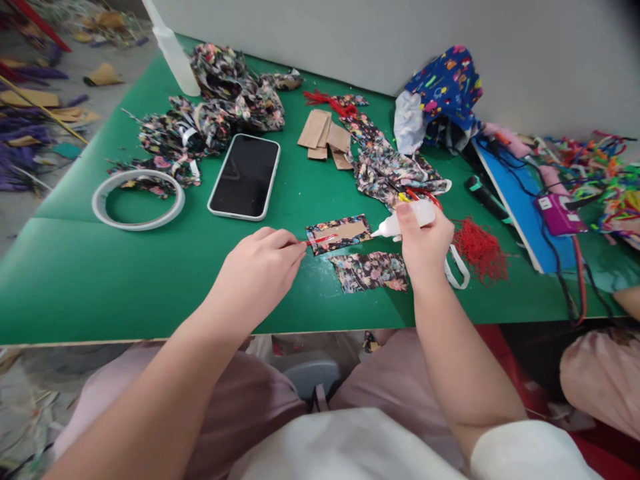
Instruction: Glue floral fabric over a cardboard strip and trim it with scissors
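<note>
Left hand (260,267) pinched red cord (325,239) over a brown rectangular strip (353,230) bordered with floral fabric, on the green surface (150,280); apart, the right hand (427,247) clamped a white plastic bottle (420,213), nozzle beside the strip. Cord placement seemed in hand, calling for steadiness.
</note>
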The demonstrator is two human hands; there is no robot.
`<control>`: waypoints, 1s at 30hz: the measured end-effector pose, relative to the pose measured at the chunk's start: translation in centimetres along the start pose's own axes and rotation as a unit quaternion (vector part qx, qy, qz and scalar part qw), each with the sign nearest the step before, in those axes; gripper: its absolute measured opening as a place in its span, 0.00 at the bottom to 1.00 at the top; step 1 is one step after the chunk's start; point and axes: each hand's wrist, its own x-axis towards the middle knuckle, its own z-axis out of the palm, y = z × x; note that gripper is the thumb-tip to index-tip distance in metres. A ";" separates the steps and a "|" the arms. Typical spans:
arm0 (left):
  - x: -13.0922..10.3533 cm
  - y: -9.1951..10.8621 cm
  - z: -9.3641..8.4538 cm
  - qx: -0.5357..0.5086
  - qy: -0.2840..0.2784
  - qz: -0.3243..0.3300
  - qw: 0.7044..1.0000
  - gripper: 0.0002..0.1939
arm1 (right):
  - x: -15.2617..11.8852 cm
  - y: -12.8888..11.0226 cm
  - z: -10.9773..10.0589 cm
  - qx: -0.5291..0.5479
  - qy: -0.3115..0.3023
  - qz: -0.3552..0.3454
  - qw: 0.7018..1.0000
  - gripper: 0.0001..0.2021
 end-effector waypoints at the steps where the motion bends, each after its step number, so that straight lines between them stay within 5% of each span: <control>1: 0.0 0.0 0.0 0.000 0.001 0.000 1.000 0.17 | 0.0 0.0 0.0 -0.001 0.002 0.001 1.000 0.21; 30: 0.2 0.1 -0.1 -0.003 -0.015 -0.005 1.000 0.17 | -1.6 -2.3 1.2 0.040 -0.077 -0.009 0.996 0.21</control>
